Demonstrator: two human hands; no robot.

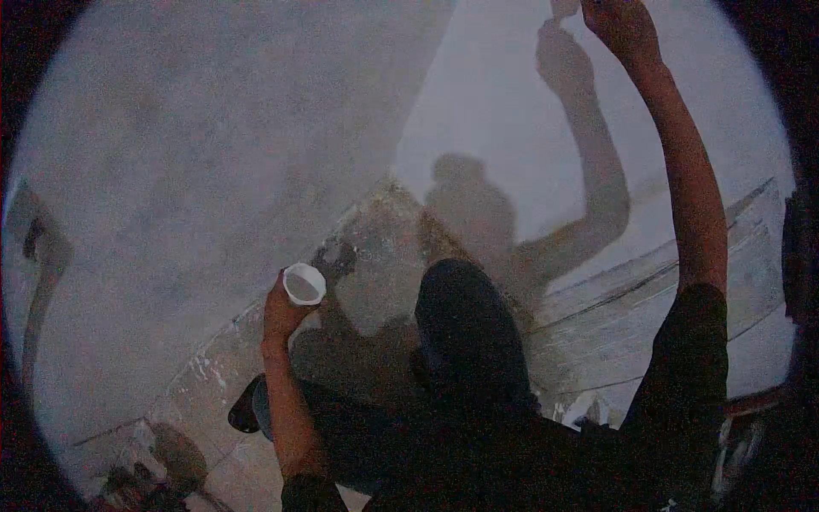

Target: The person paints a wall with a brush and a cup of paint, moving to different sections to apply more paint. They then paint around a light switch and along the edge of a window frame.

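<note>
A white cup [304,284] is gripped by my left hand [284,309], its round open mouth turned up towards me. Above the floor, left of my bent knee, the cup casts a shadow. What lies inside it is too dim to make out. My right hand [623,30] is raised high, close to the pale wall [503,111], at the top edge of the view. Its fingers look closed, but their tips and whatever they may hold are cut off or too dark. On the wall beside it falls the arm's shadow.
My dark-clothed knee [473,324] juts towards the corner where two walls meet. The floor [375,247] there is stained and splashed white. Streaked pale boards or sheeting [631,299] lie to the right. At the lower left are dark, unclear items [141,469].
</note>
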